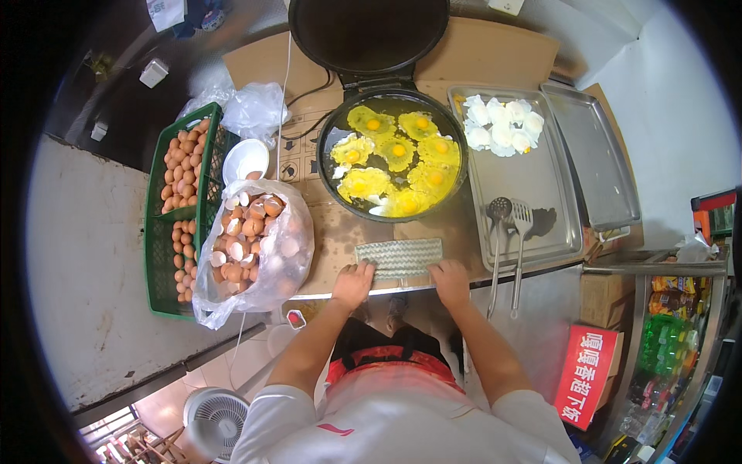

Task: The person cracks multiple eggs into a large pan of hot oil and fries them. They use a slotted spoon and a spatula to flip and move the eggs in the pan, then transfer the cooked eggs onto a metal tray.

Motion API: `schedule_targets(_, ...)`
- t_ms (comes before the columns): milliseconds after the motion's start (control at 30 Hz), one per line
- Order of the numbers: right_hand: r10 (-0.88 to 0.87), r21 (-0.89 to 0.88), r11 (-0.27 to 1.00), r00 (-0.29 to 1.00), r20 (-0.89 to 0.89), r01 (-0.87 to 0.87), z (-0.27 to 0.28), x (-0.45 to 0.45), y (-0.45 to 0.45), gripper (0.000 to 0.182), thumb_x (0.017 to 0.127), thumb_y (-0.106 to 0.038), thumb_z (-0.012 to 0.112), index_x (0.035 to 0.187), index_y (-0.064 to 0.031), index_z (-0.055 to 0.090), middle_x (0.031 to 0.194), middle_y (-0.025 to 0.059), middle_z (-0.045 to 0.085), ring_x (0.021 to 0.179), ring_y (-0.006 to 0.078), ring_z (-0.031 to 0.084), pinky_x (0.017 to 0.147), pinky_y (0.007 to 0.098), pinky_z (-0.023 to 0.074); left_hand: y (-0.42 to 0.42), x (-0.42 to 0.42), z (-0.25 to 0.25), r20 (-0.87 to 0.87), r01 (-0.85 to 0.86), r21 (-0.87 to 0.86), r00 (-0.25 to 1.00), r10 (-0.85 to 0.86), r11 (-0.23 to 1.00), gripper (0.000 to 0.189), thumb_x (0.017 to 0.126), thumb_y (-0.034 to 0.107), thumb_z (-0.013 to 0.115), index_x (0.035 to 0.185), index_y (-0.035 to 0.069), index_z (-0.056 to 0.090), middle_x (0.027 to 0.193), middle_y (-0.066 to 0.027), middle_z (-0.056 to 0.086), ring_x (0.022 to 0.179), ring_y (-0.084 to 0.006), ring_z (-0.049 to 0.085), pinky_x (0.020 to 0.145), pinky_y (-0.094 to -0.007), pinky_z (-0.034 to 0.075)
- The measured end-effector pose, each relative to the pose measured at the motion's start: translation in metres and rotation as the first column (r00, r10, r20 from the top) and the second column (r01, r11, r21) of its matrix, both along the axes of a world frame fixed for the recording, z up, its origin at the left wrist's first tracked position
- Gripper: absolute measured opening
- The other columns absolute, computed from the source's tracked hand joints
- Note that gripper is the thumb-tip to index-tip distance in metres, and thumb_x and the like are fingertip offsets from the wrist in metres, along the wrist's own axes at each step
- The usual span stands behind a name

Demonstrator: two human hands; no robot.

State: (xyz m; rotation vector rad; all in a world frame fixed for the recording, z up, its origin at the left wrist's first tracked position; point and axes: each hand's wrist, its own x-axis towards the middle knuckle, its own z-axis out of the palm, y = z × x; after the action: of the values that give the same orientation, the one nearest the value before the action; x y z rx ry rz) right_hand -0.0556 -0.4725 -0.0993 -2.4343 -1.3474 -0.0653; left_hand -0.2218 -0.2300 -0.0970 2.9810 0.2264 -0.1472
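Note:
A folded striped cloth (400, 255) lies at the front edge of the cardboard-covered counter. My left hand (352, 285) grips its near left corner, and my right hand (451, 283) has the near right corner. Beyond the cloth, several eggs fry in a round black electric griddle (331, 194), yolks up, with yellowish whites partly joined. Its lid (371, 35) stands raised at the back. To the right, a metal tray (516, 180) holds a cluster of cooked white eggs (502, 129). A perforated skimmer (498, 210) and a slotted turner (522, 217) rest in it, handles over the near edge.
Left of the griddle stand a plastic bag of broken eggshells (249, 243), a white bowl (244, 159) and a green crate (152, 249) of brown eggs (184, 165). A second metal tray (591, 156) is at far right. A white cord (284, 110) crosses the cardboard.

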Motion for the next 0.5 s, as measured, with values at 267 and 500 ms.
schedule_targets(267, -0.002, -0.058, 0.998, 1.000, -0.014, 0.001, -0.007, 0.013, 0.009, 0.006, 0.075, -0.015, 0.065, 0.079, -0.0113, 0.062, 0.081, 0.0086, 0.057, 0.085, 0.0297, 0.060, 0.072, 0.0438, 0.0490, 0.003, -0.006, -0.013, 0.012, -0.041, -0.064, 0.999, 0.042, 0.997, 0.014, 0.087, 0.014, 0.056, 0.099, 0.007, 0.055, 0.098, -0.0129, 0.062, 0.089, -0.0309, 0.066, 0.082, -0.0421, 0.052)
schedule_targets(500, -0.033, -0.045, 0.999, 0.993, -0.114, 0.028, 0.015, 0.010, -0.007, 0.014, 0.082, -0.017, 0.062, 0.093, -0.0097, 0.066, 0.097, 0.0108, 0.061, 0.087, 0.0327, 0.064, 0.075, 0.0468, 0.0524, -0.003, -0.016, 0.003, 0.091, -0.029, -0.136, 0.995, 0.042, 0.990, 0.021, 0.085, 0.013, 0.060, 0.104, 0.005, 0.057, 0.104, -0.0163, 0.060, 0.090, -0.0356, 0.064, 0.083, -0.0454, 0.052)
